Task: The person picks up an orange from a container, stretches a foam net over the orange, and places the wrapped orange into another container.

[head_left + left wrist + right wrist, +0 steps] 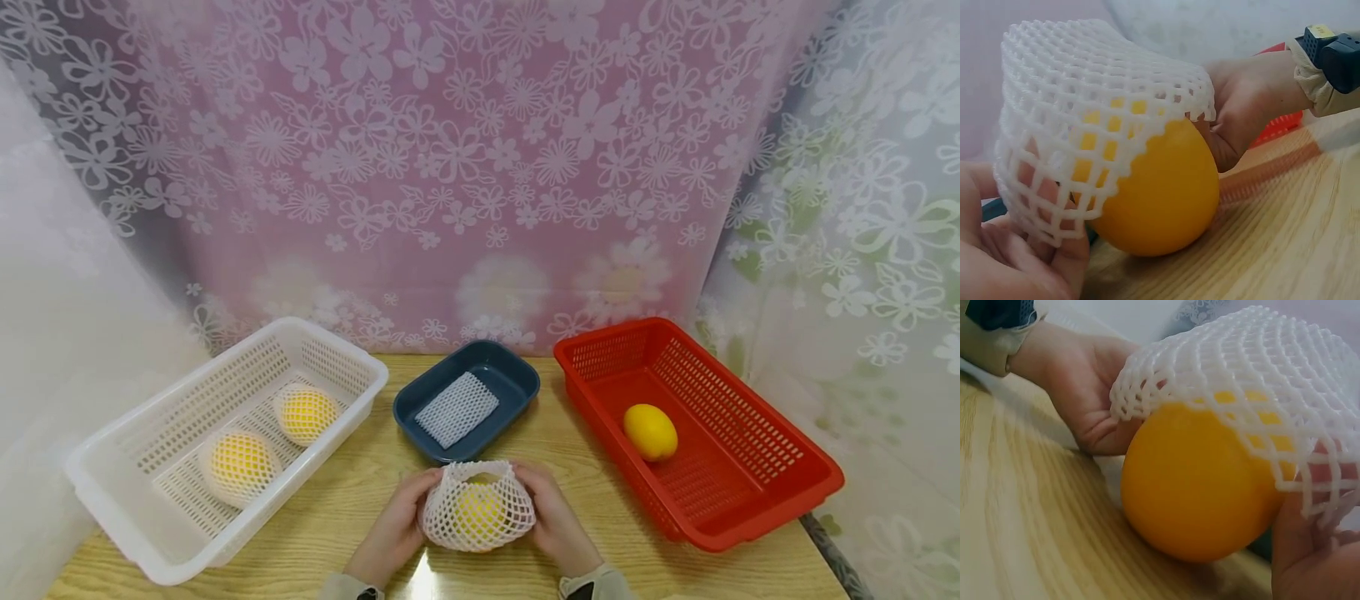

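A white foam fruit net (pixel 517 508) is stretched over the upper part of a round yellow fruit (pixel 1172 187) at the table's front. My left hand (pixel 397 525) holds the net's left side, its fingers reaching inside the mesh in the left wrist view. On the opposite side my right hand (pixel 557 518) grips the net's edge, thumb and fingers on the mesh. The fruit's lower side shows bare in both wrist views, low over the wooden table (pixel 1029 506). In the head view the net's upper end gapes above the fruit.
A white basket (pixel 112 450) at left contains two netted yellow fruits (pixel 243 462). Behind my hands, a dark blue tray (pixel 517 387) carries flat white foam netting (pixel 457 408). The red basket (pixel 750 508) at right has one bare yellow fruit (pixel 649 432). A floral curtain (pixel 480 167) hangs behind.
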Tool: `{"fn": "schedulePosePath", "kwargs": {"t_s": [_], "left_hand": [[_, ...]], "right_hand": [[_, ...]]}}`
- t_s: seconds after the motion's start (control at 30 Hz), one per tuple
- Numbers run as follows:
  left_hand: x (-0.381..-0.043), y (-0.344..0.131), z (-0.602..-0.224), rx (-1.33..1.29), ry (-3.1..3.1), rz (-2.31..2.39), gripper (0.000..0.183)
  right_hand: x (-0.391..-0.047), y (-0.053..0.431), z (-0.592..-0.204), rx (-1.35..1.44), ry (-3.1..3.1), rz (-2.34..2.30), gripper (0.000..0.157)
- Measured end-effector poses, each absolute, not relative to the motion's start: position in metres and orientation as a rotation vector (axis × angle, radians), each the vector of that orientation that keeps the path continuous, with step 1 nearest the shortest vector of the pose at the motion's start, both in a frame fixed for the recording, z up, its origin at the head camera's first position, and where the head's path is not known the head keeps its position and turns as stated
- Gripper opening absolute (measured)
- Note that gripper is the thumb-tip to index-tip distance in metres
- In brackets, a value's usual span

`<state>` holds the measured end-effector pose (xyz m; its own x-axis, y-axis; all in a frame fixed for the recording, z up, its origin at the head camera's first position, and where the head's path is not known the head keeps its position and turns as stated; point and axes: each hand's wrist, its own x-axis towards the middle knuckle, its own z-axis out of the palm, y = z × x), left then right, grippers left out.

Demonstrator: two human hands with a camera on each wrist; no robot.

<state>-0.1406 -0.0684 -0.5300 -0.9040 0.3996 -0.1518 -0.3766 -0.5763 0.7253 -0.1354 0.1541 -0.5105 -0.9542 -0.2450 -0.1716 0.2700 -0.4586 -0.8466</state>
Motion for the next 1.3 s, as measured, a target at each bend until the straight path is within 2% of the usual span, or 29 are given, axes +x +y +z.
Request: {"fn": "schedulePosePath", "kwargs": {"t_s": [0.17,0.43,0.67,0.87,1.0,1.17,1.3], "left_hand": [[-0.141,-0.071,-0.534,0.085,1.074,2.403,0.026],[-0.139,-0.069,-0.536,0.028,1.263,2.332,0.014],[-0.137,-0.06,-0.54,0.096,1.579,2.319,0.005],[-0.134,-0.056,-0.542,0.211,1.935,2.194,0.022],[-0.133,-0.052,-0.546,0.272,2.137,2.165,0.015],[-0.133,-0.05,-0.55,0.363,2.296,2.193,0.009],[-0.134,-0.051,-0.553,0.465,2.47,2.143,0.008]], "right_hand": [[-0.137,0.154,-0.522,-0.013,1.525,-2.412,0.022],[-0.137,0.147,-0.531,0.038,1.727,-2.339,0.032],[-0.133,0.144,-0.531,-0.013,1.949,-2.293,0.028],[-0.131,0.144,-0.532,-0.048,2.034,-2.276,0.026],[-0.13,0.143,-0.532,-0.054,2.025,-2.3,0.024],[-0.131,0.141,-0.531,-0.023,1.983,-2.347,0.011],[-0.131,0.14,-0.531,0.04,1.979,-2.354,0.009]]}}
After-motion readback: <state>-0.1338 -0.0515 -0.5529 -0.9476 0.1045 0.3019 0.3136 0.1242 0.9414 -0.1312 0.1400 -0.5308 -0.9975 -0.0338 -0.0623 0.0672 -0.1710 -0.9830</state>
